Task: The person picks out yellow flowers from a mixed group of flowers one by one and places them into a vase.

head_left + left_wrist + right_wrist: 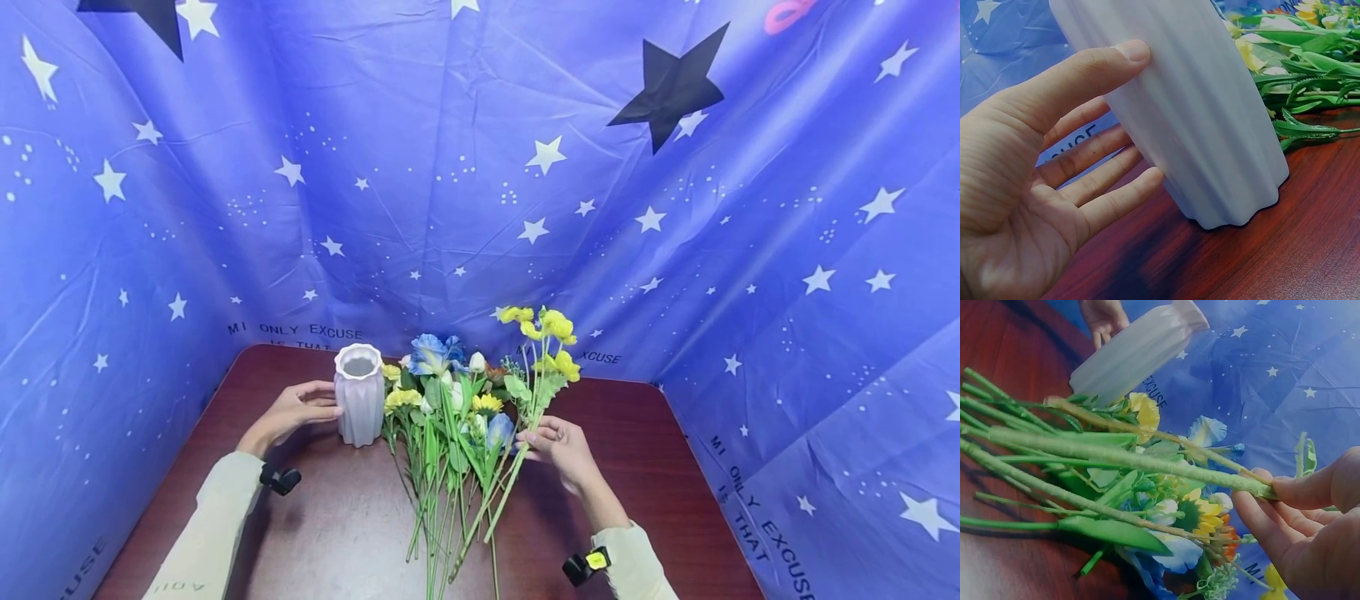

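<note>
A pale lilac, ribbed vase (360,408) stands upright on the table. My left hand (296,408) is at its left side; in the left wrist view the thumb (1132,51) lies on the vase's front and fingertips reach behind its edge. My right hand (558,450) pinches the green stem (1210,475) of a yellow artificial flower spray (551,333) between thumb and fingers, its blooms raised above the others. Next to the vase lies a heap of artificial flowers: a blue flower (429,354), a sunflower (487,404), white buds (477,362) and green stems pointing toward me.
The dark red wooden table (637,500) has rounded far corners. Blue cloth (450,208) printed with stars surrounds it at the back and both sides. The stem ends (442,550) stretch to the table's near part, between my forearms.
</note>
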`<state>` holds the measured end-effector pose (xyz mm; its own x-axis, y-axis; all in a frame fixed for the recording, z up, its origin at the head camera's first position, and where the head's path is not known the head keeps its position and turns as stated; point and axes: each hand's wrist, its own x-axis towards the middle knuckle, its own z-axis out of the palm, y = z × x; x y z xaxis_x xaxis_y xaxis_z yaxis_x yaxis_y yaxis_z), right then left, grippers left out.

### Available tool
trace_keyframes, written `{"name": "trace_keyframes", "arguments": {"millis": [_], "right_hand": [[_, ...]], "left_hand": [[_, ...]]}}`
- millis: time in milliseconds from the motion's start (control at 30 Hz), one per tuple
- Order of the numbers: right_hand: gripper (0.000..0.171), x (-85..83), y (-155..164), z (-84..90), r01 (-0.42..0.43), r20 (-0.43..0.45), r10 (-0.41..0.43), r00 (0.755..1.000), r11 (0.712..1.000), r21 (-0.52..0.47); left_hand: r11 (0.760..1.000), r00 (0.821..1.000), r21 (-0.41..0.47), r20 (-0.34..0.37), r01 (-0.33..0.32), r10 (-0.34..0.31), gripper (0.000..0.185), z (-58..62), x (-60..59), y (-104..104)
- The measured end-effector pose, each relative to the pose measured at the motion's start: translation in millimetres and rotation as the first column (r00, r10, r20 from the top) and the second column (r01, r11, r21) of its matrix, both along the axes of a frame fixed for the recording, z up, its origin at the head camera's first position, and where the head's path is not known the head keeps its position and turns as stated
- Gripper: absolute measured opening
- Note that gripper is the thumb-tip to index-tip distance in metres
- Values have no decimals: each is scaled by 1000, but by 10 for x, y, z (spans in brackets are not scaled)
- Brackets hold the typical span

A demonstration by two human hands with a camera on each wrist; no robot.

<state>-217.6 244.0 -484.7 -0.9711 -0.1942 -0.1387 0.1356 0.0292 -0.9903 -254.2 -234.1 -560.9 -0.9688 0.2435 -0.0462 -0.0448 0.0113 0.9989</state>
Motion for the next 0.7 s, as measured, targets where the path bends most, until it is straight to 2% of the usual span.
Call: {"name": "trace_keyframes", "arguments": {"millis": [200, 367, 500, 700], "right_hand": [[23, 8, 10, 13, -33, 32, 35, 999, 999, -38], [30, 19, 3, 28, -8, 20, 8, 1000, 1000, -14], [31, 18, -13, 24, 45, 21, -46, 999, 999, 24], [18, 14, -44, -12, 168, 40, -170, 985, 984, 57]], "left_hand": [[1000, 1000, 10, 5, 4, -4, 58, -7, -7, 2], [1000, 1000, 16, 3, 6, -6, 60, -16, -12, -3], [1000, 1000, 18, 5, 3, -3, 59, -21, -13, -7], [1000, 1000, 15, 7, 4, -4, 59, -25, -13, -11]]}}
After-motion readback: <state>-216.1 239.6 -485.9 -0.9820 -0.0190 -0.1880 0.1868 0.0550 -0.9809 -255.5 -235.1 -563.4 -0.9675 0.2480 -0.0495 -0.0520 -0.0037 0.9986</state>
